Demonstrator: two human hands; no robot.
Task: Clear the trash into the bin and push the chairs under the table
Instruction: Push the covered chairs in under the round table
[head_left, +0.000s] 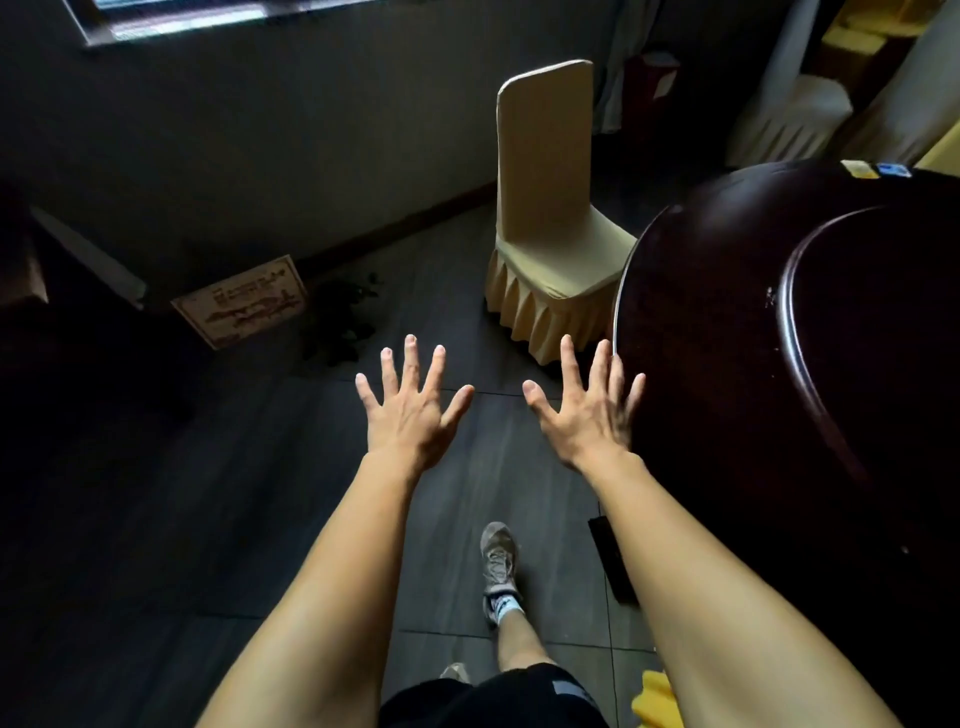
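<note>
Chair approach, both hands empty

Hands are held out over the floor: left hand (410, 410) and right hand (587, 415), fingers splayed, nothing gripped. Beyond them, the covered chair (545, 208) stands part-tucked at the round table (727, 312). Its backrest should be pushed squarely. Possibly trash, dark debris (340, 325) lies by the wall.

dim room | light from window (218, 21) top-left, blurred | table (727, 291) rim glare | wide-angle edge bending
</note>
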